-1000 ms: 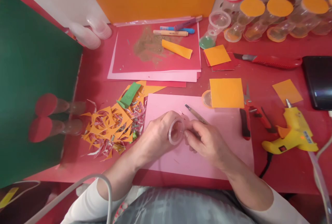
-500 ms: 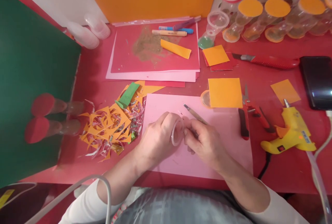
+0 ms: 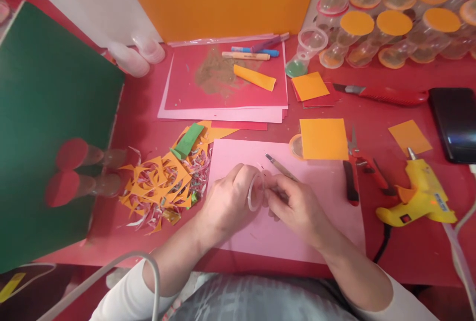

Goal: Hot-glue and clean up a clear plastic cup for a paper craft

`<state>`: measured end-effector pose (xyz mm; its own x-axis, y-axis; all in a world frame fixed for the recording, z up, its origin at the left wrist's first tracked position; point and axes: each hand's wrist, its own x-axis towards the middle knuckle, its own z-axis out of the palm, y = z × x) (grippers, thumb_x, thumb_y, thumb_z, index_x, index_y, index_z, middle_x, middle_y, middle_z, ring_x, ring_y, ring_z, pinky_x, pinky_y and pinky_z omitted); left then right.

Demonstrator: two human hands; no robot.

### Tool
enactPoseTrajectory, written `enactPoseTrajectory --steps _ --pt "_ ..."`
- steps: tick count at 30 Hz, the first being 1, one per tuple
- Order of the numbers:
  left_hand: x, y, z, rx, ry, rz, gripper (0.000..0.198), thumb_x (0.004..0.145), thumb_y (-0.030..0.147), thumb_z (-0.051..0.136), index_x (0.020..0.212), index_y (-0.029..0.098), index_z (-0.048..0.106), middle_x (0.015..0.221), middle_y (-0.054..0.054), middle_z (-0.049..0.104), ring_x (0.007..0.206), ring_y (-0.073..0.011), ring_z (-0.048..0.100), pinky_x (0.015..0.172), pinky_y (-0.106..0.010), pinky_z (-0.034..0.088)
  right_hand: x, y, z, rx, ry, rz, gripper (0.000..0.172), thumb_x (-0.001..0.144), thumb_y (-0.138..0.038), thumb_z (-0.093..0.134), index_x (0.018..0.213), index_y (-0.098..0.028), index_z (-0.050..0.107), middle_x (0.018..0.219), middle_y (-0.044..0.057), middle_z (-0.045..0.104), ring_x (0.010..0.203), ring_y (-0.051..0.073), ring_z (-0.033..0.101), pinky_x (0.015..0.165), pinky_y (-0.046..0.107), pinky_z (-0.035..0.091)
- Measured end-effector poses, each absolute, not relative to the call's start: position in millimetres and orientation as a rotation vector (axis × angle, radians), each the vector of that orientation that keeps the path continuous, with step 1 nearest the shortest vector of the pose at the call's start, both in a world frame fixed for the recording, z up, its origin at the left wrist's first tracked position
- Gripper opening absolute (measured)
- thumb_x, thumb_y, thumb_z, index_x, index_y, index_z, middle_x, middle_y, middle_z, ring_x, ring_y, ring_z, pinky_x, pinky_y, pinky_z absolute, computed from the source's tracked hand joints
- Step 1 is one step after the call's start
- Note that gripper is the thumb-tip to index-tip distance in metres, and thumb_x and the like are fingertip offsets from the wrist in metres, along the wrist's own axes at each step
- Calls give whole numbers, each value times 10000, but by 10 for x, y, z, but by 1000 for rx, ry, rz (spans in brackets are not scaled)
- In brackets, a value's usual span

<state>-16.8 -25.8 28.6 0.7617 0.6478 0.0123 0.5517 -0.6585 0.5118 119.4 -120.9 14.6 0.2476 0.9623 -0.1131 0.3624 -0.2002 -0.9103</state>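
Observation:
Over the pink paper sheet (image 3: pixel 238 155), my left hand (image 3: pixel 226 199) is closed around a small clear plastic cup (image 3: pixel 255 192), its round rim tilted toward the right. My right hand (image 3: pixel 293 204) is closed, thumb and fingertips pinched at the right side of the cup's rim. Its lower fingers are curled and partly hidden. A slim craft knife or pen (image 3: pixel 279 166) lies just beyond the right hand, its rear end passing behind the knuckles. An orange paper square (image 3: pixel 323 138) lies at the sheet's upper right, partly over a round clear piece (image 3: pixel 296 146) with an orange edge.
Paper scraps (image 3: pixel 159 182) are heaped at left, near a green board (image 3: pixel 55 113). On the right are pliers (image 3: pixel 372 172), a yellow glue gun (image 3: pixel 418 194), a red utility knife (image 3: pixel 394 95) and a phone (image 3: pixel 453 123). Clear cup assemblies (image 3: pixel 357 23) stand at back right.
The view has shifted slightly, so everything sits a little lower and more to the right. Both hands keep nearly the same hold at the cup.

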Motion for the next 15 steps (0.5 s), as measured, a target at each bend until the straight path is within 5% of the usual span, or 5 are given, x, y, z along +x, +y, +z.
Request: enactPoseTrajectory --steps 8,15 --pt "-169 -304 250 2517 914 210 71 822 177 514 857 233 489 788 -8 685 623 -165 698 483 -221 468 1147 -1190 123 -1843 -1378 580 152 802 -132 483 785 -230 599 551 -21 665 467 139 629 515 214 491" --pt "-173 -284 260 2483 920 230 64 822 183 512 855 232 489 768 -7 678 582 -163 679 454 -217 437 1153 -1203 107 -1827 -1310 689 166 832 -145 478 832 -219 627 611 3 699 492 149 656 530 229 509"
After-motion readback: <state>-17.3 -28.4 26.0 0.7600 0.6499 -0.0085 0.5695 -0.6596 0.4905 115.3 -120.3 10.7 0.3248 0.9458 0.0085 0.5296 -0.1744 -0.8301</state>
